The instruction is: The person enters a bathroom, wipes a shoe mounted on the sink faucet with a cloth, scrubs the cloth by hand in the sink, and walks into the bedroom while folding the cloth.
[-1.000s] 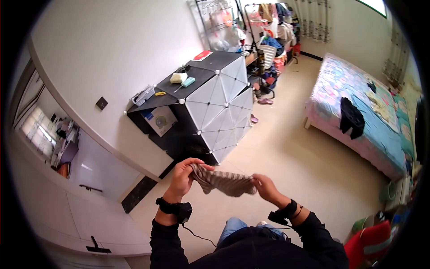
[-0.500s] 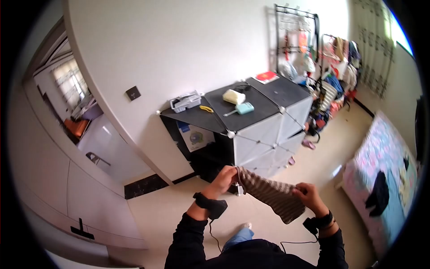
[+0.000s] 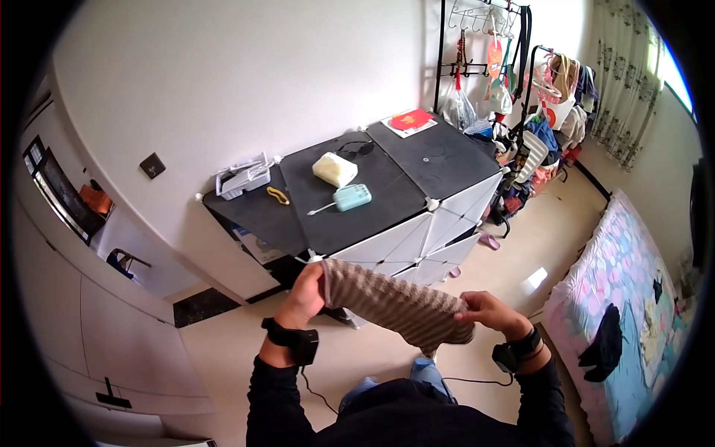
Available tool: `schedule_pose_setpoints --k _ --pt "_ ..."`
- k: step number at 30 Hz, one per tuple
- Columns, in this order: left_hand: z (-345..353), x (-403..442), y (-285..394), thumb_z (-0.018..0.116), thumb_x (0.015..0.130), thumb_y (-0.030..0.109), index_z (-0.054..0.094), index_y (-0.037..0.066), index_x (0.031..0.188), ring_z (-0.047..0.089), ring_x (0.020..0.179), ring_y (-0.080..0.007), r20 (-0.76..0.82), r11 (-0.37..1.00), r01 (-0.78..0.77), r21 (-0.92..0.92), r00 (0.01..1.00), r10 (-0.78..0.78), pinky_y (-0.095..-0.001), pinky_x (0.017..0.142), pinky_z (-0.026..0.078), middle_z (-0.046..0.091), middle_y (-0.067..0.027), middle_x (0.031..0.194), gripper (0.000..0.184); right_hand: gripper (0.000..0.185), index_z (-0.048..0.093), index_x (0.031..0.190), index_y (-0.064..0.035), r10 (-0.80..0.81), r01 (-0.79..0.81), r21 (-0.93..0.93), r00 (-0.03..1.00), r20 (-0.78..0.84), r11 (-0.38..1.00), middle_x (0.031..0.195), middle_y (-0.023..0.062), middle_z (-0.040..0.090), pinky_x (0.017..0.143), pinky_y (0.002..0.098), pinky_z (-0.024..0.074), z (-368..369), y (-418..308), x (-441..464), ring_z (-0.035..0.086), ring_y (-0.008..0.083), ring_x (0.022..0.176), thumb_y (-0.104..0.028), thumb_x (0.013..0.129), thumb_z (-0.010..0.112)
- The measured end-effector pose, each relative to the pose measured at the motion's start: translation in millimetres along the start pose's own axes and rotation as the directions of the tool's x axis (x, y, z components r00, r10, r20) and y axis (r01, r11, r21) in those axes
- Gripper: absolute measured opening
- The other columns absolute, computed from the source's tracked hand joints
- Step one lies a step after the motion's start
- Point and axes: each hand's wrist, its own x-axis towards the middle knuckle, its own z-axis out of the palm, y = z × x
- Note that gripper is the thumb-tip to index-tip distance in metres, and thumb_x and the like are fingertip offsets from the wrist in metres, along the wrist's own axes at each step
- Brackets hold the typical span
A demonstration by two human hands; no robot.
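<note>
Striped cloth (image 3: 395, 302), held in the air between two bare hands, in front of the dark-topped cabinet (image 3: 458, 153) and above the pale floor (image 3: 253, 350). The left hand (image 3: 304, 296) had hold of the upper left end; its fingers were bent against the edge of the fabric, and the cloth hid most of the fingertips. The right hand (image 3: 493, 313) gripped the opposite, lower end in a pinch, with the thumb laid along the near face and the curled fingers close to it, so that only the thickness of the fabric separated them.

The cloth sloped downward from left to right and was drawn out lengthwise, its upper edge slightly rippled. Its surface was soft and knitted in appearance, banded in alternating brown and paler beige; the bands ran crosswise near the left end and curved toward the right. The lower margin sagged near the right hand, where a small pointed fold hung down.

A black band with a dark box was strapped at each wrist, and a thin cable led from each box. On the cabinet top lay a pale yellow bundle (image 3: 335, 170), a light-blue device (image 3: 352, 197) just beside it, and a grey basket (image 3: 244, 179) near the wall.
</note>
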Motion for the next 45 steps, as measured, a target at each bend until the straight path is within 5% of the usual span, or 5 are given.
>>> schedule_pose_setpoints --k 13,18,25,38,45 --pt "111.9 120.2 -103.8 0.029 0.083 0.03 0.029 -0.003 0.119 0.034 0.111 -0.0204 -0.084 1.0 0.023 -0.013 0.996 -0.024 -0.0326 0.094 0.025 0.035 -0.0116 0.121 0.049 0.023 0.037 0.102 -0.0001 0.041 -0.059 0.884 0.998 0.045 0.464 0.087 0.0095 0.051 0.065 0.0315 0.0475 -115.4 0.1 91.5 0.055 0.0192 0.077 -0.008 0.081 0.042" --pt "148.2 172.1 -128.7 0.033 0.082 0.032 0.023 0.0 0.123 0.039 0.106 -0.0181 0.025 0.987 -0.07 0.145 0.997 0.067 -0.0311 0.089 0.032 0.036 -0.0106 0.12 0.053 0.054 0.021 0.12 -0.0035 -0.143 0.093 0.898 0.989 -0.034 0.43 0.116 0.0126 0.035 0.085 0.0423 0.0357 -138.1 4.0 104.8 0.04 0.0266 0.105 0.002 0.071 0.043" --pt "128.9 252.0 -137.2 0.04 0.07 0.027 0.028 0.002 0.12 0.038 0.107 -0.0253 0.138 0.854 0.095 -0.512 0.99 -0.028 -0.036 0.09 0.031 0.038 -0.0126 0.118 0.057 0.085 0.008 0.128 -0.0195 -0.268 0.283 0.872 0.946 -0.184 0.4 0.127 0.012 0.015 0.086 0.0451 0.0334 -176.8 -15.6 133.0 0.027 0.0331 0.113 0.012 0.054 0.036" --pt "88.4 333.9 -120.6 0.046 0.078 0.018 0.032 0.002 0.116 0.044 0.102 -0.0229 -0.076 0.92 0.062 -0.388 0.992 -0.099 -0.0361 0.084 0.038 0.043 -0.0103 0.112 0.043 0.048 0.029 0.116 -0.004 -0.258 0.513 0.343 0.778 -0.573 0.787 0.106 0.0115 0.042 0.085 0.0346 0.0354 -273.1 -19.1 226.8 0.042 0.0231 0.102 0.0 0.071 0.047" --pt "107.7 362.2 -108.6 0.025 0.083 0.039 0.037 0.003 0.114 0.041 0.104 -0.0228 -0.131 0.825 0.121 -0.552 0.964 -0.229 -0.036 0.088 0.031 0.044 -0.01 0.113 0.049 0.077 0.02 0.122 0.0025 -0.126 -0.211 0.796 0.933 0.337 0.567 0.12 0.013 0.034 0.091 0.0324 0.0291 -301.9 52.5 246.1 0.034 0.0204 0.111 -0.05 0.073 0.047"
